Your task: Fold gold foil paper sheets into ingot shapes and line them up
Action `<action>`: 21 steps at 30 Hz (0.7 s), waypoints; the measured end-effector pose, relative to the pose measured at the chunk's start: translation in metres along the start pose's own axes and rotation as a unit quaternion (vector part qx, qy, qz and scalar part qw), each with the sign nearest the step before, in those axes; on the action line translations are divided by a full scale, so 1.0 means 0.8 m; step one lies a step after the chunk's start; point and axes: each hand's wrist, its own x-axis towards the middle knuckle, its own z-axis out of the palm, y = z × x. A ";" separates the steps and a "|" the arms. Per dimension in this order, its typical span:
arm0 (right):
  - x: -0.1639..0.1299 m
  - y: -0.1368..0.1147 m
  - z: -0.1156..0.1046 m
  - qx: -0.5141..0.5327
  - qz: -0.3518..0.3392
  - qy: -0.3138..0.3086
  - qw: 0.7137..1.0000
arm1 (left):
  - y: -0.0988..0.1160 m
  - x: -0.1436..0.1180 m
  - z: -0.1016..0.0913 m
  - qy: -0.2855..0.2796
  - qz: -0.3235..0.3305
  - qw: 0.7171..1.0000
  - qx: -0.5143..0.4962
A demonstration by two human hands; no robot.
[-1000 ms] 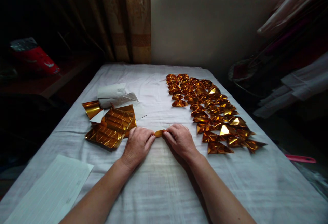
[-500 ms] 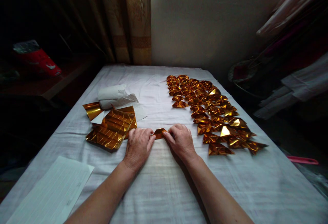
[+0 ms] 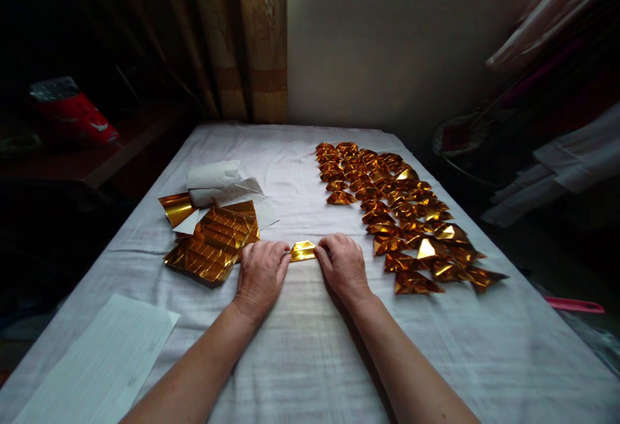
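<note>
Between my two hands lies a small folded piece of gold foil paper point(image 3: 303, 251), trapezoid in shape and low over the white cloth. My left hand point(image 3: 261, 272) pinches its left end between thumb and fingers. At the opposite end, my right hand point(image 3: 343, 265) is closed on the right tip, its fingers curled. Left of my left hand sits a pile of creased gold foil sheets point(image 3: 217, 236). To the right of my right hand, many folded gold foil ingots point(image 3: 387, 211) stand in rows.
A white paper roll point(image 3: 213, 175) and a curled gold sheet point(image 3: 177, 207) lie at the back left. Lined paper point(image 3: 101, 359) rests at the front left of the cloth-covered table point(image 3: 300, 372). A red container point(image 3: 77, 117) stands on a side shelf; clothes point(image 3: 576, 152) hang at right.
The folded foil piece has tilted and now catches bright light, with more of its face showing. My right fingers have shifted slightly outward along it.
</note>
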 end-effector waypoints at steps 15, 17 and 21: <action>-0.009 -0.015 -0.003 -0.026 -0.114 0.002 0.993 | -0.002 0.001 0.000 0.002 0.021 1.000 -0.015; -0.015 -0.022 -0.003 -0.034 -0.149 -0.049 0.987 | -0.002 0.001 0.000 0.001 0.023 1.000 -0.011; -0.025 -0.028 -0.004 -0.050 -0.163 -0.139 0.976 | -0.001 0.002 -0.001 0.003 0.026 1.000 -0.002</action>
